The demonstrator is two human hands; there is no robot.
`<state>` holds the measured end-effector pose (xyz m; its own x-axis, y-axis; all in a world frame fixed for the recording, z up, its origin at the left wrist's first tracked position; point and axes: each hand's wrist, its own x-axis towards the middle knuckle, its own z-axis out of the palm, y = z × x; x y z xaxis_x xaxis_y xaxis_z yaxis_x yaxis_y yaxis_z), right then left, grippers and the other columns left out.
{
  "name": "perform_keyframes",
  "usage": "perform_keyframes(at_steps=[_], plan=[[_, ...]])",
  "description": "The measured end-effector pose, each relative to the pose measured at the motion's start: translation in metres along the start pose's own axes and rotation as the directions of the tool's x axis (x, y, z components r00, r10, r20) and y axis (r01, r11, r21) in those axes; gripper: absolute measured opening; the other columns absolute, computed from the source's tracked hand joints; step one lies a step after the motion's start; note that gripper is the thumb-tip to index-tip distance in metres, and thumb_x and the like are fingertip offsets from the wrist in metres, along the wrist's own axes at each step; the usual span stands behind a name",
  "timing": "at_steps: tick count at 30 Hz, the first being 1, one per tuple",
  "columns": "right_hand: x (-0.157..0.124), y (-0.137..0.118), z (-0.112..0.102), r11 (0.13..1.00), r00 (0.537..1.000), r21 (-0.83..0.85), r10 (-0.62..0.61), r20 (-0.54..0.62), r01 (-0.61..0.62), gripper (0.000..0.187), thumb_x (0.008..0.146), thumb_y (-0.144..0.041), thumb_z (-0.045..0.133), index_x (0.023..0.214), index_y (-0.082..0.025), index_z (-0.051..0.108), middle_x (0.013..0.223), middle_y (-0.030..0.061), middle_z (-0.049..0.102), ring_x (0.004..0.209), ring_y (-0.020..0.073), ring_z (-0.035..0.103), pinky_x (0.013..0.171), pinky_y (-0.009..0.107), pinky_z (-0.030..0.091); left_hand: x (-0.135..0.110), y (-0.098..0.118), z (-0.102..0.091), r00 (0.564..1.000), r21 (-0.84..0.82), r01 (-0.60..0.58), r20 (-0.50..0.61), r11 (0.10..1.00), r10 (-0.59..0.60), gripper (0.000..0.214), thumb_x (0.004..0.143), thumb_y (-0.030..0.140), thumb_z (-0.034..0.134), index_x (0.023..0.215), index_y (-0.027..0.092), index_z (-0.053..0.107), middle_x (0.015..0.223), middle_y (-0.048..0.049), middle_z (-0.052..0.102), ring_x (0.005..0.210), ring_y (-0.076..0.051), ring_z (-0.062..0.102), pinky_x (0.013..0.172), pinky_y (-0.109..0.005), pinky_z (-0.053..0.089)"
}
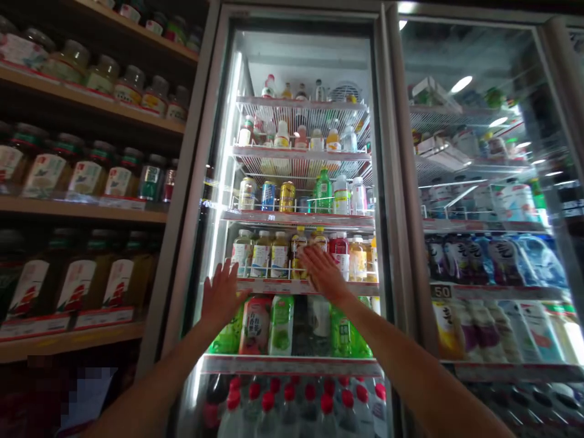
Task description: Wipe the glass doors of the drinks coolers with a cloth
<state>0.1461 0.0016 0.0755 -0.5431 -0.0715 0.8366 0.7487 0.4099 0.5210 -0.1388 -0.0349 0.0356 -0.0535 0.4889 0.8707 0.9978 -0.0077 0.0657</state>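
Note:
I face a lit drinks fridge with a glass door. My left hand lies flat on the glass with fingers spread, low on the left side, in front of green and pink bottles. My right hand is also open and flat against the glass, a little higher, over a row of juice bottles. Neither hand holds anything.
Wooden shelves of jars and bottles stand to the left. A second glass-door fridge with bottles and pouches is on the right. Red-capped bottles fill the lowest visible shelf. Cans sit on a middle shelf.

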Motion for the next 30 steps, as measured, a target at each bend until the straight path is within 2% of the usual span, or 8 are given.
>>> perform_keyframes(at_steps=[3,5,9,12,14,18,25,30], plan=[[0.005,0.028,-0.012,0.959,0.944,-0.01,0.278,-0.178,-0.284,0.059,0.083,-0.014,0.04,0.141,-0.017,0.03,0.145,0.01,0.036,0.14,0.0249,0.018,0.11,0.052,0.031,-0.002,-0.004,0.0,1.0,-0.01,0.008,-0.014,1.0,-0.008,0.065,0.084,0.045,0.046,0.138,0.011,0.034,0.148,-0.0176,0.025,0.137,-0.032,0.023,0.105,-0.056,0.028],[0.009,0.031,-0.013,0.922,0.897,0.033,0.382,-0.222,-0.385,0.062,0.083,-0.012,0.038,0.143,-0.019,0.025,0.145,0.009,0.035,0.14,0.0238,0.019,0.11,0.051,0.031,-0.004,0.005,0.002,0.999,-0.041,-0.031,-0.045,0.999,0.029,0.064,0.082,0.043,0.049,0.136,0.01,0.037,0.147,-0.0181,0.026,0.137,-0.033,0.023,0.105,-0.056,0.028],[0.015,0.002,0.001,0.948,0.946,0.156,0.299,-0.125,-0.279,0.063,0.079,-0.01,0.041,0.139,-0.022,0.029,0.14,0.0071,0.043,0.135,0.0213,0.032,0.108,0.045,0.038,-0.006,0.047,0.004,0.963,-0.161,-0.252,-0.136,0.954,0.231,0.055,0.084,0.031,0.047,0.135,0.014,0.038,0.146,-0.0141,0.032,0.135,-0.026,0.029,0.107,-0.049,0.03],[0.015,-0.013,0.009,0.934,0.95,0.248,0.292,-0.111,-0.258,0.058,0.076,-0.012,0.048,0.132,-0.021,0.035,0.143,0.0105,0.037,0.133,0.0225,0.036,0.101,0.042,0.045,-0.006,0.084,0.002,0.911,-0.231,-0.409,-0.166,0.883,0.378,0.049,0.085,0.021,0.042,0.134,0.016,0.04,0.143,-0.0102,0.038,0.133,-0.02,0.033,0.108,-0.041,0.032],[0.01,-0.01,0.009,0.931,0.96,0.282,0.266,-0.092,-0.231,0.057,0.075,-0.015,0.052,0.129,-0.02,0.036,0.147,0.0125,0.029,0.133,0.0237,0.035,0.098,0.042,0.047,-0.005,0.106,0.001,0.899,-0.248,-0.435,-0.178,0.866,0.401,0.049,0.086,0.02,0.04,0.135,0.016,0.038,0.143,-0.0093,0.038,0.134,-0.019,0.032,0.109,-0.042,0.031],[-0.008,0.008,0.005,0.968,0.997,0.251,0.023,-0.079,-0.002,0.068,0.074,-0.026,0.056,0.136,-0.015,0.029,0.148,0.0171,0.026,0.136,0.0271,0.028,0.103,0.047,0.039,0.001,0.143,0.004,0.899,-0.225,-0.43,-0.194,0.874,0.393,0.053,0.089,0.026,0.038,0.14,0.014,0.03,0.148,-0.0074,0.028,0.138,-0.021,0.021,0.111,-0.045,0.026],[-0.054,0.028,-0.022,0.984,0.985,-0.049,0.174,0.005,-0.174,0.062,0.085,-0.042,0.041,0.139,-0.013,0.03,0.145,0.0192,0.032,0.138,0.0256,0.025,0.11,0.052,0.015,0.02,0.17,0.017,0.871,-0.1,-0.447,-0.273,0.889,0.408,0.049,0.091,0.033,0.033,0.138,0.019,0.035,0.149,-0.0041,0.027,0.14,-0.023,0.016,0.112,-0.052,0.019],[-0.072,0.034,-0.042,0.954,0.957,-0.089,0.289,0.0,-0.288,0.056,0.092,-0.041,0.026,0.141,-0.014,0.031,0.146,0.0161,0.032,0.14,0.0221,0.019,0.111,0.049,0.008,0.027,0.177,0.015,0.795,-0.015,-0.557,-0.301,0.831,0.527,0.044,0.092,0.025,0.021,0.124,0.017,0.049,0.148,-0.004,0.029,0.14,-0.018,0.014,0.113,-0.043,0.011]])
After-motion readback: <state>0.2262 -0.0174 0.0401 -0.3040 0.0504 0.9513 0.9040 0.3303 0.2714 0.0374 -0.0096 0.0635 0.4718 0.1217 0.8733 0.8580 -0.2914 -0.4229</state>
